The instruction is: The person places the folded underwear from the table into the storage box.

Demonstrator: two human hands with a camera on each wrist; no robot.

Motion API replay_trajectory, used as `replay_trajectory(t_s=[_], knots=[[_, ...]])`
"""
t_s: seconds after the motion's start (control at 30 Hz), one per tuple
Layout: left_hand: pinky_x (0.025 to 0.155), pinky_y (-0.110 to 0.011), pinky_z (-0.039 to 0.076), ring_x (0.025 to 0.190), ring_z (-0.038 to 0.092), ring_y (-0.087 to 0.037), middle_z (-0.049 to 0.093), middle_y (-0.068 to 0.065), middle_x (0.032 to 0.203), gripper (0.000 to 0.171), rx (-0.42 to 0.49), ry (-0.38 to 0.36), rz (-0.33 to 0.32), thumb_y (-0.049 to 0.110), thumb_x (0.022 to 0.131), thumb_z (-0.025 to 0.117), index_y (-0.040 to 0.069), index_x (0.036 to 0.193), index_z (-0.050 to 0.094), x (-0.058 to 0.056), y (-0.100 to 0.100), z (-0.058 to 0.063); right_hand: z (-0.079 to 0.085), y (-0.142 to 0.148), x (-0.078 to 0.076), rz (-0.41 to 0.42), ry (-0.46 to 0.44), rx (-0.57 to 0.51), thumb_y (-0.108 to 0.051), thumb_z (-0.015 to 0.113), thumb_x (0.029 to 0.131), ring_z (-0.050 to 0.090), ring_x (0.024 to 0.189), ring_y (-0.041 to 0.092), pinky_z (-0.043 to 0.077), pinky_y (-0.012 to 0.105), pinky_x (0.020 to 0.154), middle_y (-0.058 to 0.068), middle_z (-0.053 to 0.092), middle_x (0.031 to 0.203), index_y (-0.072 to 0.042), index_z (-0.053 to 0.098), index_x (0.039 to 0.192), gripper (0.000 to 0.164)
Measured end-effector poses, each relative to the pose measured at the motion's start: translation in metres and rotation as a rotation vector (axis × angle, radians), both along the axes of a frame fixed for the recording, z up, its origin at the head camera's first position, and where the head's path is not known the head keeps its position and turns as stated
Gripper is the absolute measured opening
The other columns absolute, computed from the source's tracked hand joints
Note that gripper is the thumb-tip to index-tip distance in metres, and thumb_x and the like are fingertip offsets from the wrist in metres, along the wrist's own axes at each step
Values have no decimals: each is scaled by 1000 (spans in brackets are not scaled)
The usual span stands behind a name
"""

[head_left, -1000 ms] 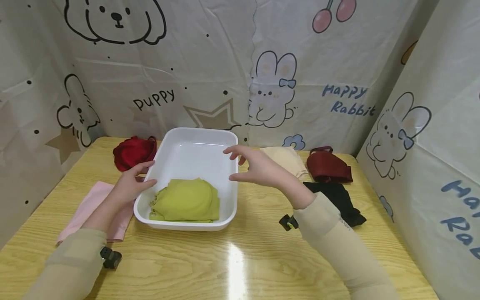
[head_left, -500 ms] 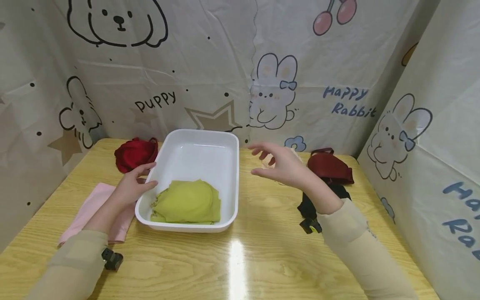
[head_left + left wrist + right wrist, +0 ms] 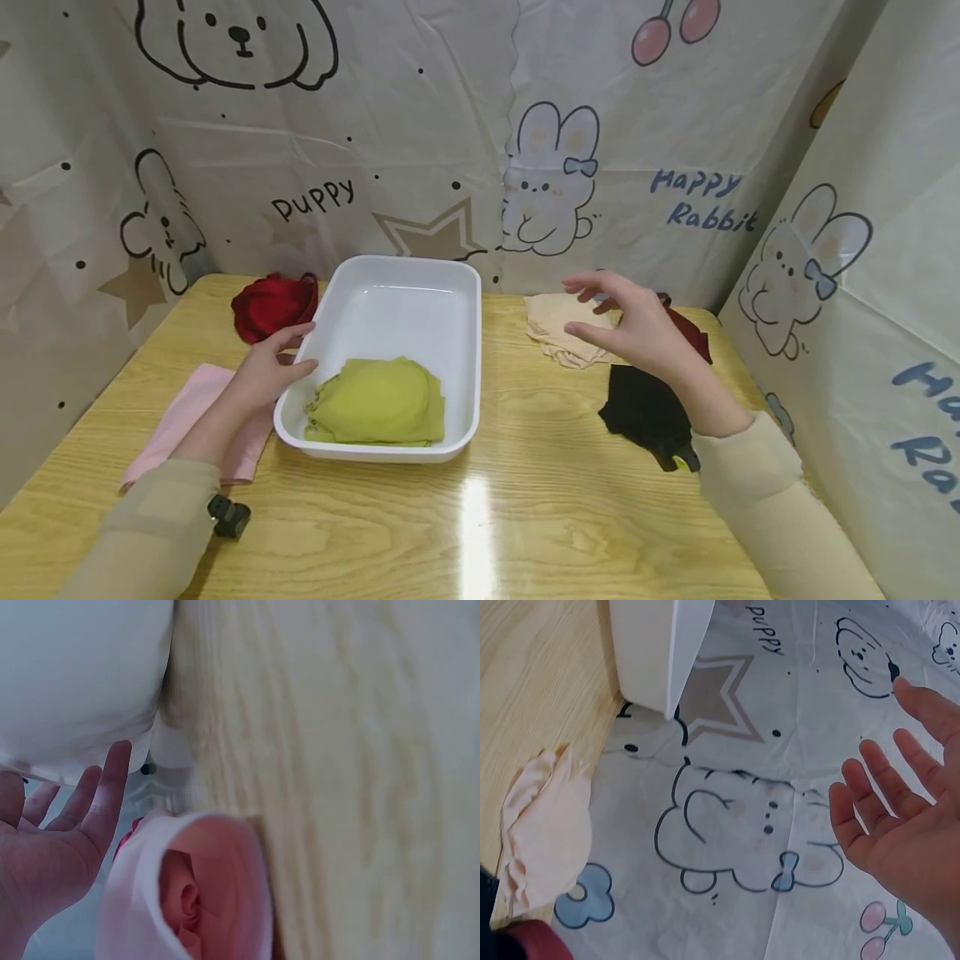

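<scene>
A white plastic tray (image 3: 405,321) stands tilted on the table, and a folded yellow-green garment (image 3: 378,400) lies at its near end. At the tray's left side is my left hand (image 3: 258,375), its thumb over the rim and its fingers extended along the outer wall. To the right, my raised right hand (image 3: 641,329) holds nothing, with fingers and thumb loosely apart. It is nearest to a folded beige garment (image 3: 558,329) and overlaps a dark red garment (image 3: 693,337) in the head view. Below it lies a black garment (image 3: 645,408).
A folded pink cloth (image 3: 183,425) lies under the left forearm; the left wrist view shows the pink cloth's (image 3: 214,877) rolled opening. Behind it sits a bright red garment (image 3: 273,308) with a strap. Printed curtains (image 3: 420,125) surround the wooden table (image 3: 540,508) at the back and sides.
My right hand has moved away from the tray's right rim toward the right, over the garments there. My left hand has stayed at the tray's left side.
</scene>
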State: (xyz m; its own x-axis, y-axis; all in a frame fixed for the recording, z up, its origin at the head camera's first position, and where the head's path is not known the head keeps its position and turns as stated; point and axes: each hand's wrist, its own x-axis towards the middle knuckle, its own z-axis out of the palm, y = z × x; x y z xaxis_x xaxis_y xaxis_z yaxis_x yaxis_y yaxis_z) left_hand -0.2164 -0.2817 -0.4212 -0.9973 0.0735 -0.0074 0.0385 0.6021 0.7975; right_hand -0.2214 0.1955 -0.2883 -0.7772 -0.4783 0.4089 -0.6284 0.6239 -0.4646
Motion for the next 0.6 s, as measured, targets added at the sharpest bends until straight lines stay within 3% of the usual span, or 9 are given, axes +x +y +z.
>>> replay_trajectory(t_s=[0.23, 0.37, 0.6], knots=[[83, -41, 52, 109, 53, -39, 47, -23, 130, 64, -6, -5, 7, 21, 91, 61, 12, 148, 32, 1, 1, 2, -7, 29, 3, -41, 18, -63, -11, 75, 80, 55, 94, 5, 45, 9, 77, 4, 61, 115, -12, 57, 127, 51], [84, -42, 52, 109, 53, -40, 46, -24, 131, 64, 0, -4, 2, 19, 92, 61, 11, 148, 31, 2, 2, 4, -11, 43, 4, -85, 2, -84, -9, 74, 80, 55, 91, -3, 45, 8, 78, 4, 60, 115, -13, 56, 128, 51], [83, -43, 52, 109, 54, -40, 47, -25, 130, 62, 7, -2, 1, 15, 92, 59, 10, 147, 32, 2, 2, 4, -21, 66, 6, -178, -70, -86, -14, 73, 82, 56, 94, 2, 44, 7, 79, -1, 58, 113, -17, 54, 130, 51]])
